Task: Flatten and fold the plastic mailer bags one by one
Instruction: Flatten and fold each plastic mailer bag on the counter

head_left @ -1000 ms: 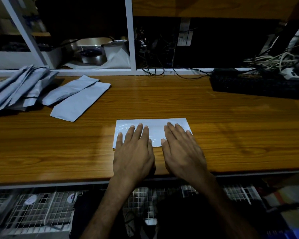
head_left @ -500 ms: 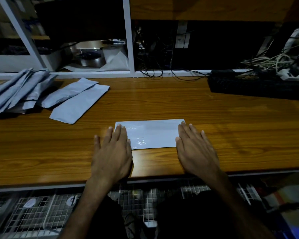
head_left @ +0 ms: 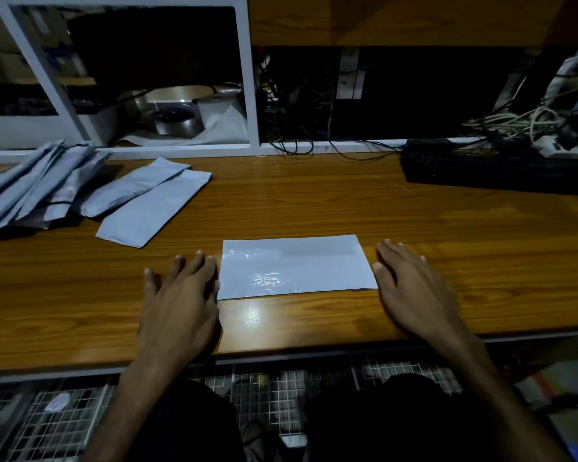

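A pale grey mailer bag [head_left: 294, 266] lies flat on the wooden table [head_left: 314, 201] in front of me, its long side across. My left hand [head_left: 181, 305] rests palm down on the table at the bag's left edge, fingers apart, touching that edge. My right hand [head_left: 411, 291] lies palm down just past the bag's right edge, thumb at the corner. Neither hand holds anything. Two folded bags [head_left: 154, 208] lie at the left, one partly over the other. Farther left sits a pile of several folded bags [head_left: 27, 188].
A black keyboard [head_left: 498, 168] lies at the back right, with a tangle of cables [head_left: 521, 123] behind it. A white shelf frame [head_left: 247, 81] runs along the table's back edge. Wire baskets [head_left: 47, 421] sit below the front edge.
Both hands slid outward from the middle of the bag, left hand to its left edge and right hand to its right edge. The bag lies flat and uncovered.
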